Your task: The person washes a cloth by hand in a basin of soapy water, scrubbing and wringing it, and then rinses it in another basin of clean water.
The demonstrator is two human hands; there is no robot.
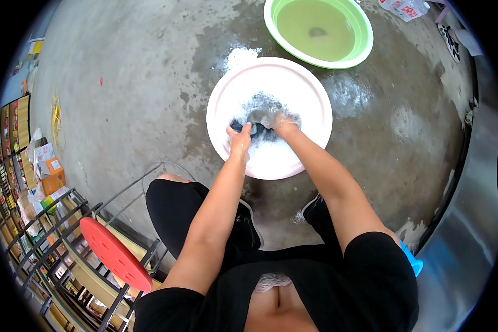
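Observation:
A pinkish-white round basin [310,83] stands on the wet floor in front of my feet, with grey suds and water in it. In the suds lies a wet, dark and grey cloth [256,118], bunched up; its exact kind cannot be made out. My left hand [239,138] is closed on the cloth's dark left end, thumb on top. At the other end, my right hand [285,124] is closed on the grey part, its fingers partly hidden by suds and splashing water.
Beyond the basin stands a green tub [365,39] of murky water. White foam [240,57] lies on the floor beside the basin. A red stool seat [115,254] and black metal racks are at my left. A shiny metal panel [459,238] runs along the right.

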